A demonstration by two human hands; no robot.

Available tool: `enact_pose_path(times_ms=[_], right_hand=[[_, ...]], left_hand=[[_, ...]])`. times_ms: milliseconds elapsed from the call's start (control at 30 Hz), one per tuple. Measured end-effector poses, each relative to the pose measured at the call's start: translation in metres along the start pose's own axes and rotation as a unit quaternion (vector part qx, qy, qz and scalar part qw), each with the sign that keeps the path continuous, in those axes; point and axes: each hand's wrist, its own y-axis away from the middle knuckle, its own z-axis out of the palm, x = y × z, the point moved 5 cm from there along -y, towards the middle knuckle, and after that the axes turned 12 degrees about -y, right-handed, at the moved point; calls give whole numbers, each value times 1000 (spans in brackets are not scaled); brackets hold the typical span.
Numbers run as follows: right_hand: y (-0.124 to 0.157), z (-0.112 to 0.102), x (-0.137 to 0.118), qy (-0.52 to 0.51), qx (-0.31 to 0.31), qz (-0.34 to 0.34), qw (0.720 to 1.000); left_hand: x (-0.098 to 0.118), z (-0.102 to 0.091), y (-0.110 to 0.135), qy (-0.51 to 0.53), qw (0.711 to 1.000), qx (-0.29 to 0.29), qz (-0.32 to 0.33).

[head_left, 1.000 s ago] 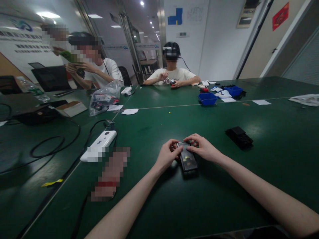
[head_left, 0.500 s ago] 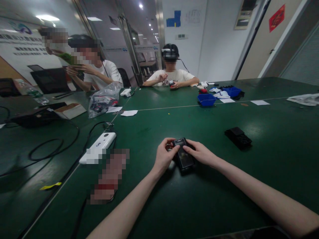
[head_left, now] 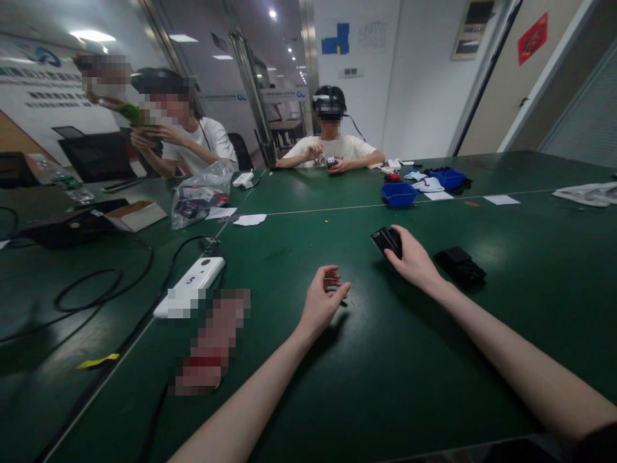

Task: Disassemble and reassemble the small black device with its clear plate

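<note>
My right hand [head_left: 409,257] grips a small black device [head_left: 384,240] and holds it just over the green table [head_left: 337,399], out to the right of centre. A black part [head_left: 459,264] lies on the table right beside that hand. My left hand [head_left: 322,298] rests on the table near the middle. Its fingers are curled into a loose pinch, and whether anything sits between them is too small to make out.
A white power strip [head_left: 195,279] with black cables [head_left: 96,283] lies to the left. Blue bins [head_left: 402,191], papers and a plastic bag [head_left: 200,191] sit farther back. Two people sit at the far side, one handling a small object.
My right hand has lifted the black device from between both hands and carried it up and right, next to the black part. My left hand let go and stayed in place.
</note>
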Motion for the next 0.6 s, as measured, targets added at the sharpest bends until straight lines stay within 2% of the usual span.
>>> enact_pose_path(times_ms=[100,200,300,467,600], right_hand=[[-14,-14,21,191,9,-5,982],[-19,-15,35,306,-18,2,952],[-18,-12,40,343,-27,3,939],[-15,-10,46,349,-18,17,937],[-15,-6,55,349,-47,28,935]], left_hand=[[1,1,1,-21,1000,-12,3],[1,2,1,-33,999,-20,3],[1,3,1,-50,998,-30,6],[3,3,1,-69,997,-38,14],[3,4,1,-74,996,-44,22]])
